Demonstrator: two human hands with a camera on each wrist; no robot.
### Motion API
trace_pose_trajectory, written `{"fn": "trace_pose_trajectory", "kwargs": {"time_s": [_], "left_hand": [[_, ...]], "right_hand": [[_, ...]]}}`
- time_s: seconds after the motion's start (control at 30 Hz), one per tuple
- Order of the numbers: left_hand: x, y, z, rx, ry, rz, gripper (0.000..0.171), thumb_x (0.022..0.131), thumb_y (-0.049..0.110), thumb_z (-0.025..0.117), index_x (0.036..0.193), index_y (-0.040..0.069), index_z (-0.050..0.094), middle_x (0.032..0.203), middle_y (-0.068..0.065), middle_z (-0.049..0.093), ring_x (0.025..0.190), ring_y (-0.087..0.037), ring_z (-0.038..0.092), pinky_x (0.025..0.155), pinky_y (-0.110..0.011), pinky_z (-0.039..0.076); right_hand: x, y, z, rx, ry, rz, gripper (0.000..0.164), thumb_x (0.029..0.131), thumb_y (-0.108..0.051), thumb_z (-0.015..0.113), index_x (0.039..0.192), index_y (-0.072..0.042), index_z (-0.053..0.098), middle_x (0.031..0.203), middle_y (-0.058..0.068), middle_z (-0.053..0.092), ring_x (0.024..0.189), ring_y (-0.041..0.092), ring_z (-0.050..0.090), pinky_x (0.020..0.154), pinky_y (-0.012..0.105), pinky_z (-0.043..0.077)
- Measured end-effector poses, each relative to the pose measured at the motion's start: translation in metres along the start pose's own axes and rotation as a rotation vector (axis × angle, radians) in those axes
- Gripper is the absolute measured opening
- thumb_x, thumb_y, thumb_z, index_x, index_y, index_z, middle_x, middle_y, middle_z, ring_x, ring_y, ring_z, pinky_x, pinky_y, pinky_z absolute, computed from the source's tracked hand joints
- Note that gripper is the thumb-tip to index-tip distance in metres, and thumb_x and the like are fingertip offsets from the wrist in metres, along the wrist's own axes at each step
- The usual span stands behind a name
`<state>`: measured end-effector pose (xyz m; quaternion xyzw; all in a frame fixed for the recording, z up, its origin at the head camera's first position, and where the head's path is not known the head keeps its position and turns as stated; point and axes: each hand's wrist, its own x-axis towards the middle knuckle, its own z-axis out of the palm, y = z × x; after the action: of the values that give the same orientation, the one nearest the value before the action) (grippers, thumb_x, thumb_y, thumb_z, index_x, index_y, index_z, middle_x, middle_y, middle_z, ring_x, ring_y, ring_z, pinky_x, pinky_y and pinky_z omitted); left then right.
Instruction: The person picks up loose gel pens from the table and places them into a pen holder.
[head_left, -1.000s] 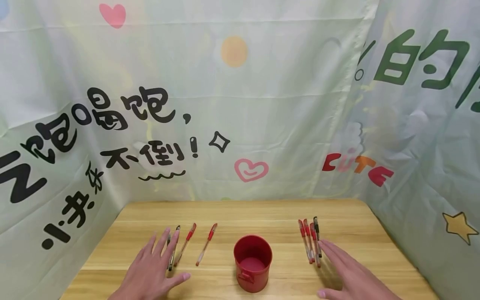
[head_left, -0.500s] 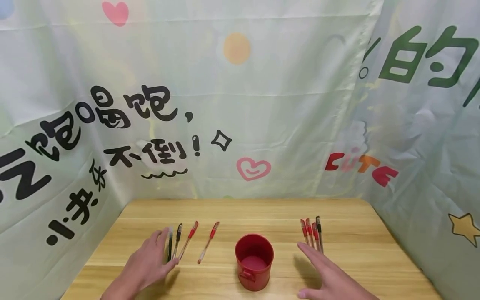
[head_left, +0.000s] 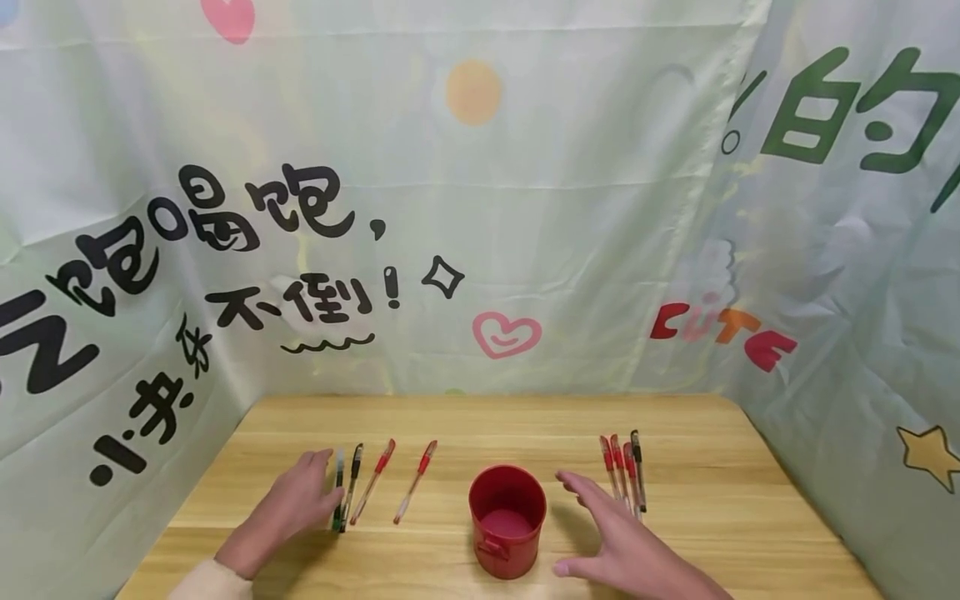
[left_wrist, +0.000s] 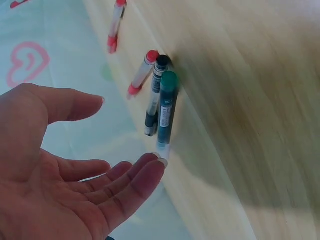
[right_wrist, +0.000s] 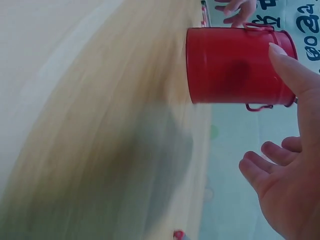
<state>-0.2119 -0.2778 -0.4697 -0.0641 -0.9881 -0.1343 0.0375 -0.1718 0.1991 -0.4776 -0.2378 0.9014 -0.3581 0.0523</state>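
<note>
My left hand (head_left: 296, 496) is low over the left side of the table, thumb and fingers spread apart around the near end of a row of pens. Closest to it is a green-capped pen (left_wrist: 166, 107), fingertips right at its far tip in the left wrist view. Beside that lie a black pen (head_left: 352, 492) and two red pens (head_left: 372, 482). A red bucket (head_left: 510, 560) with small side handles stands upright at the middle. Right of it, my right hand (head_left: 615, 533) holds nothing, thumb and fingers apart and facing the bucket wall.
Several red pens (head_left: 617, 467) and a black pen (head_left: 637, 471) lie together beyond the right hand, partly covered by it. The wooden table (head_left: 517, 425) ends at a printed cloth (head_left: 585, 250) that hangs behind and on both sides.
My right hand has moved left, from the right-hand pens towards the bucket. The left hand has turned and its fingers have lowered beside the green-capped pen. Pens and bucket stay in place.
</note>
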Motion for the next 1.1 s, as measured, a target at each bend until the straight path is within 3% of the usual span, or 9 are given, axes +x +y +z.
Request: {"fn": "trace_pose_trajectory", "kwargs": {"time_s": [0.27,0.4,0.5,0.6,0.83,0.93,1.1], "left_hand": [[0.015,-0.008,0.001,-0.040,-0.024,-0.054,0.064,0.091,0.019,0.069,0.136,-0.021,0.050,0.129,-0.036,0.062,0.114,-0.050,0.064,0.097,-0.060,0.057],[0.019,-0.011,0.003,-0.106,-0.038,-0.082,0.062,0.090,0.016,0.067,0.136,-0.021,0.050,0.121,-0.032,0.067,0.086,-0.032,0.066,0.081,-0.050,0.060],[0.022,-0.014,0.005,-0.153,-0.051,-0.108,0.062,0.089,0.015,0.066,0.136,-0.021,0.049,0.097,-0.020,0.069,0.064,-0.019,0.049,0.065,-0.037,0.050],[0.024,-0.017,0.007,-0.166,-0.055,-0.127,0.061,0.089,0.014,0.064,0.136,-0.022,0.048,0.078,-0.009,0.058,0.058,-0.016,0.042,0.060,-0.031,0.042],[0.029,-0.019,0.013,-0.169,-0.044,-0.155,0.054,0.088,0.011,0.062,0.129,-0.024,0.053,0.080,-0.012,0.060,0.054,-0.014,0.039,0.053,-0.028,0.038],[0.032,-0.018,0.014,-0.181,-0.051,-0.172,0.040,0.089,0.010,0.061,0.116,-0.019,0.058,0.078,-0.010,0.056,0.057,-0.016,0.042,0.052,-0.028,0.037],[0.039,-0.016,0.014,-0.174,-0.045,-0.167,0.012,0.090,0.010,0.059,0.085,-0.001,0.055,0.069,-0.005,0.046,0.058,-0.017,0.042,0.051,-0.027,0.035]], "right_hand": [[0.021,-0.005,0.021,0.066,0.057,-0.067,0.111,0.075,-0.058,0.087,0.161,-0.012,0.032,0.159,0.007,0.048,0.142,0.031,0.053,0.109,0.042,0.056],[0.027,-0.008,0.027,0.117,0.043,-0.044,0.113,0.076,-0.058,0.087,0.161,-0.008,0.031,0.158,0.010,0.049,0.139,0.034,0.055,0.106,0.042,0.058],[0.031,-0.010,0.033,0.153,0.032,-0.028,0.114,0.076,-0.056,0.088,0.161,-0.007,0.031,0.158,0.011,0.049,0.140,0.035,0.055,0.105,0.038,0.059],[0.035,-0.012,0.039,0.192,0.038,-0.027,0.113,0.076,-0.056,0.088,0.161,-0.008,0.031,0.156,0.007,0.050,0.139,0.033,0.055,0.105,0.035,0.059],[0.038,-0.012,0.051,0.300,0.039,-0.013,0.104,0.074,-0.050,0.092,0.157,-0.018,0.037,0.148,-0.003,0.056,0.135,0.027,0.056,0.104,0.031,0.056],[0.039,-0.012,0.053,0.346,0.024,0.003,0.104,0.074,-0.045,0.093,0.157,-0.018,0.037,0.149,-0.001,0.056,0.136,0.029,0.056,0.104,0.031,0.055],[0.045,-0.011,0.052,0.438,0.013,0.056,0.101,0.074,-0.037,0.095,0.154,-0.012,0.040,0.147,0.006,0.057,0.136,0.033,0.056,0.103,0.035,0.056]]}}
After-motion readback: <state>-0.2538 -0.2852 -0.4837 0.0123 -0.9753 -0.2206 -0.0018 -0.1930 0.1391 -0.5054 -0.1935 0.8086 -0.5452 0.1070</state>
